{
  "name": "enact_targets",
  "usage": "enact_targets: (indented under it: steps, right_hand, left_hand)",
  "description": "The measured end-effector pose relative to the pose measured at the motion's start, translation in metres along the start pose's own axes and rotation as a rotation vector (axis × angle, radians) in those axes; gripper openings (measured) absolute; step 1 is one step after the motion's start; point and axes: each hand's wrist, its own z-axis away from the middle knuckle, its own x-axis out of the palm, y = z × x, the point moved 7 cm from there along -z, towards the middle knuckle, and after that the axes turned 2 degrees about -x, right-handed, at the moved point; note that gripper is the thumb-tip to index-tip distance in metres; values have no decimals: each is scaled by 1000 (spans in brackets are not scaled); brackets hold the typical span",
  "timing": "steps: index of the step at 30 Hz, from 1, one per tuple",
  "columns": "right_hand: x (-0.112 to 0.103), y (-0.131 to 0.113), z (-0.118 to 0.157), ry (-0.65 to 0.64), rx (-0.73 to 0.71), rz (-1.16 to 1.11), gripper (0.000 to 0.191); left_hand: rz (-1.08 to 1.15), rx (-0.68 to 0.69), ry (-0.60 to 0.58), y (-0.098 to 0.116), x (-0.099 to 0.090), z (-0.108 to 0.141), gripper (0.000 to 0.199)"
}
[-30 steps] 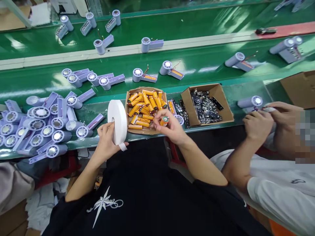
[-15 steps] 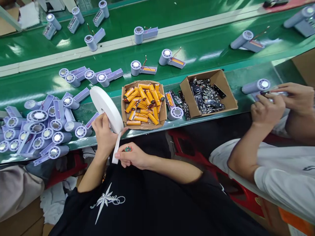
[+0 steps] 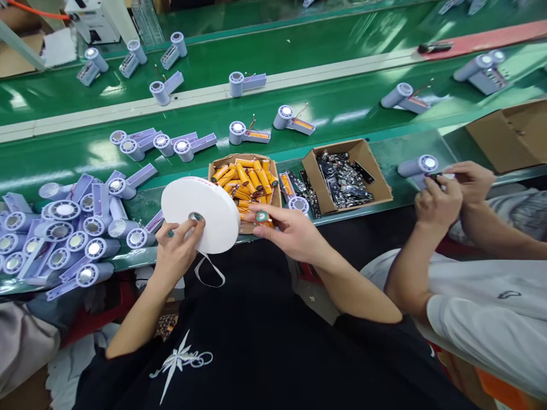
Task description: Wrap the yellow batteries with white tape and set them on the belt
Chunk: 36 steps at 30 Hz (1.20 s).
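Note:
My left hand [image 3: 178, 246] grips a large roll of white tape [image 3: 200, 205] at its centre hole, the roll's flat side facing up toward me. A loose loop of the tape [image 3: 209, 279] hangs below the roll. My right hand [image 3: 286, 228] is just right of the roll, over the near edge of a cardboard box [image 3: 277, 196] of orange-wrapped batteries [image 3: 245, 177]. Its thumb and forefinger are apart, with nothing visible held between them. A small green patch [image 3: 261, 216] shows among its fingers, and a similar one on my left hand.
Lilac fan housings [image 3: 64, 228] lie piled at the left, with others spread along the green conveyor [image 3: 342, 97]. A second cardboard box [image 3: 380, 193] holds circuit boards. At the right, a co-worker's hands [image 3: 448, 191] work on a small part beside a housing.
The tape roll has tilted from edge-on to face-up. My right hand has let go of the tape's end and moved up and right toward the battery box.

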Motion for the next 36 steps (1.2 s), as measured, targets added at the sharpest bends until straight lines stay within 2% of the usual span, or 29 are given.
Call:
enact_targets:
  steps: [3, 6, 9, 11, 13, 15, 17, 19, 21, 23, 24, 25, 26, 27, 29, 30, 32, 34, 36]
  right_hand:
    - [-11, -11, -21, 40, 18, 46, 52]
    - [-14, -12, -36, -18, 27, 108, 55]
    - [-7, -7, -36, -136, 12, 117, 58]
    - [2, 3, -28, -165, 51, 25, 59]
    - [5, 18, -23, -34, 108, -184, 59]
    - [-10, 33, -25, 242, 110, -400, 63]
    - [-44, 42, -36, 534, 16, -488, 66]
    - [-85, 42, -52, 720, -118, -457, 64]
    - [-114, 41, -72, 737, -181, -405, 64]
    - [-124, 40, -86, 642, -190, -346, 64]
    - [-122, 39, -90, 587, -194, -313, 64]
    - [-118, 40, -93, 547, -203, -282, 64]
    - [-113, 42, -96, 517, -213, -252, 64]
    - [-107, 45, -100, 497, -218, -225, 65]
    - [-98, 54, -114, 461, -211, -186, 66]
    - [-95, 60, -125, 440, -205, -176, 67]
    - [-91, 71, -151, 393, -195, -164, 66]
    - [-87, 81, -180, 339, -186, -140, 64]
    - [-81, 90, -208, 270, -182, -82, 61]
  left_hand:
    - [-22, 105, 7, 10, -5, -5, 90]
    - [-23, 164, 3, 10, -12, -14, 92]
    - [-51, 188, -51, 6, -17, -23, 89]
    - [-68, 201, -111, 9, -19, -25, 84]
    - [-60, 189, -143, 21, -20, -22, 76]
    - [-23, 194, -145, 40, -20, -17, 68]
    - [16, 247, -199, 60, -14, -17, 63]
    - [42, 281, -357, 65, 1, -30, 68]
    - [111, 293, -569, 50, 20, -58, 83]
    - [286, 371, -762, 26, 38, -95, 96]
    - [394, 413, -830, 12, 48, -116, 91]
    - [479, 415, -866, -4, 59, -138, 78]
    - [509, 349, -860, -24, 74, -162, 60]
    - [466, 224, -808, -47, 91, -186, 48]
    - [246, -39, -651, -92, 123, -222, 43]
    - [127, -113, -595, -107, 136, -232, 42]
    - [-29, -110, -578, -118, 160, -238, 38]
    - [-69, -22, -633, -115, 180, -235, 36]
    - [-50, 7, -662, -111, 192, -233, 40]
